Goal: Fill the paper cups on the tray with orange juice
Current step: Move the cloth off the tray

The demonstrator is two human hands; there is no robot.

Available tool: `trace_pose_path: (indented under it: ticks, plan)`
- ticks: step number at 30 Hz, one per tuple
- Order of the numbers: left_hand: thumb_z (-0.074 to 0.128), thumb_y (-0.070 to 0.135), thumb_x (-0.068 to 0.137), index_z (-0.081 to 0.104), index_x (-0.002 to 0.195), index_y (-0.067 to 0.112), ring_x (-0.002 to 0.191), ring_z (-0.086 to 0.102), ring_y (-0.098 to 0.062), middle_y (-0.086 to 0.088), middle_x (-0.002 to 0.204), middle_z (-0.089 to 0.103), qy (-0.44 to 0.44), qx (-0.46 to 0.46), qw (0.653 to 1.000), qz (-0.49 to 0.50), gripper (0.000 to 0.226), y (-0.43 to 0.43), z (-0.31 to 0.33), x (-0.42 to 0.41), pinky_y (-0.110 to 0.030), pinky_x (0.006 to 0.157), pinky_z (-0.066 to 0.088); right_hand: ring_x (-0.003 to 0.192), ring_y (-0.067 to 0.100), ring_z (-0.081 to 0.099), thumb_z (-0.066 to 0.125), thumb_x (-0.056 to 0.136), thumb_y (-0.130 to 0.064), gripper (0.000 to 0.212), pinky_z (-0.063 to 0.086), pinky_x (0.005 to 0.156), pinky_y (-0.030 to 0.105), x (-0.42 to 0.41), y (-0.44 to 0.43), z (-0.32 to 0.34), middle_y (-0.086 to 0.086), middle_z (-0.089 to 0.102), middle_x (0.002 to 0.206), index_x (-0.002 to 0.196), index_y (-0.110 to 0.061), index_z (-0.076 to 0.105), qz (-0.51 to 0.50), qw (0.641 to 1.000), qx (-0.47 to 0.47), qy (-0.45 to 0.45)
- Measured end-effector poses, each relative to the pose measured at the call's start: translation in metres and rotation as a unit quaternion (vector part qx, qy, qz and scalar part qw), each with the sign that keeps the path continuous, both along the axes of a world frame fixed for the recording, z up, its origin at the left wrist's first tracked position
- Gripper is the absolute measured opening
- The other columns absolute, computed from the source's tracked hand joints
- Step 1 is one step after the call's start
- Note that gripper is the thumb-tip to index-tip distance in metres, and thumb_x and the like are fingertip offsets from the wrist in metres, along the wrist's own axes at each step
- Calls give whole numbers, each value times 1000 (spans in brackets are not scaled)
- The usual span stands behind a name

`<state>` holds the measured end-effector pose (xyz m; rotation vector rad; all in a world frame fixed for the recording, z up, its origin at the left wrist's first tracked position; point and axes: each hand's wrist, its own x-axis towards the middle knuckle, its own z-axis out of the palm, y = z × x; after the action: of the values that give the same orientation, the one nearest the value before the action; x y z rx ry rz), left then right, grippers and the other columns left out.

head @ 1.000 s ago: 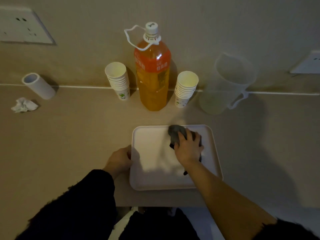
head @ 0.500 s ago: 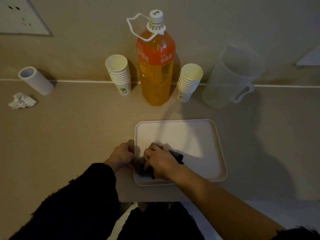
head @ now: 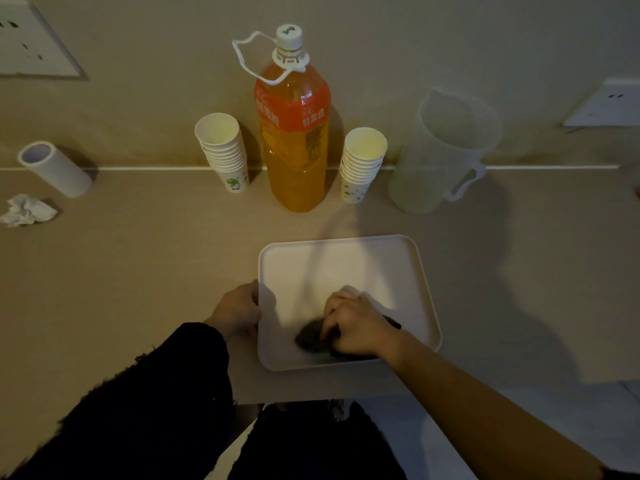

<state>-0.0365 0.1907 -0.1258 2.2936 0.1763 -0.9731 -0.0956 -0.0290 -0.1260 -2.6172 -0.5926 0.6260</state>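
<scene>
The left hand [head: 239,311] curls round the left rim of the white tray [head: 346,265]. The right hand [head: 358,325], fingers bent, grips a dark cloth [head: 310,337] pressed on the tray's near floor. Beyond, a stack of paper cups [head: 223,150] and a second stack [head: 362,164] flank the capped orange juice bottle [head: 294,161]; the white characters on its orange label are too blurred to read.

Dim light. A beige table [head: 138,299] meets a beige wall [head: 450,39]; one white socket [head: 33,46] far left, another white socket [head: 604,107] far right.

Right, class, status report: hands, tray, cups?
Left hand grips tray edge. Right hand presses dark cloth on tray. No cups on tray; both stacks beside capped juice bottle.
</scene>
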Motion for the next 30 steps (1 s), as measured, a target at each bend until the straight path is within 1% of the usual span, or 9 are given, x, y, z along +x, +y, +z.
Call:
trace_pose_path:
  ticks: [3,5,7,9,13,18,21,25,30]
  plan:
    - [57,8,81,54,113,21,76,66,-22,-5,101,63,1,14,1000,-8,35,0,-1,1,-30,59,57,103,24,48,63,78,-27,26,45,88,44,3,-1,1,4,59,105,101,-19,74,-139,985,86,-48]
    - [57,7,82,53,119,20,74,65,-20,-4,102,61,11,5,1000,-9,40,1,-2,3,-27,54,55,113,26,48,49,82,-44,41,48,88,49,1,3,-10,4,60,118,112,-24,69,-110,985,-1,-130]
    - [59,8,81,51,121,20,68,63,-17,-3,101,60,16,-7,1000,-9,43,1,-2,4,-24,47,50,126,29,49,35,86,-53,54,37,98,59,-2,8,-22,3,56,135,123,-27,64,-22,982,-121,-141]
    - [62,11,81,47,124,22,66,64,-15,-1,101,59,18,-6,1000,-19,47,1,-2,5,-21,44,47,131,30,46,29,88,-54,58,21,104,62,-5,12,-35,3,52,141,129,-26,60,38,980,-150,-122]
    - [61,9,83,41,132,22,67,65,-16,-1,102,58,33,12,999,-33,55,1,-5,10,-23,45,50,133,28,44,26,86,-55,62,18,108,68,10,30,-33,-4,51,141,131,-27,58,34,980,-189,-52]
    - [70,28,79,44,132,24,53,67,-17,-3,92,66,53,-4,997,-50,59,0,-3,16,-28,47,54,146,29,-13,16,94,-53,65,-31,99,55,31,55,-35,-4,0,161,153,-24,10,20,983,-157,-96]
    - [70,22,75,41,135,23,50,65,-16,-2,84,64,74,4,996,-48,67,-7,2,18,-24,41,48,145,27,-21,27,100,-49,63,-23,107,61,43,67,-35,-5,-10,160,153,-25,3,1,984,-158,-81]
    - [65,28,85,44,126,18,61,67,-22,-9,93,66,70,62,995,-32,47,-16,1,18,-28,45,52,143,29,-25,23,101,-47,62,-14,106,69,61,85,-29,-6,-16,159,153,-25,-1,-40,980,-185,-57]
    - [61,24,86,48,121,12,64,68,-30,-14,96,66,66,51,996,-24,39,-14,-9,17,-38,53,58,145,29,-16,21,101,-47,59,-18,104,68,61,63,-28,-9,-1,161,153,-25,5,-93,972,-197,-83]
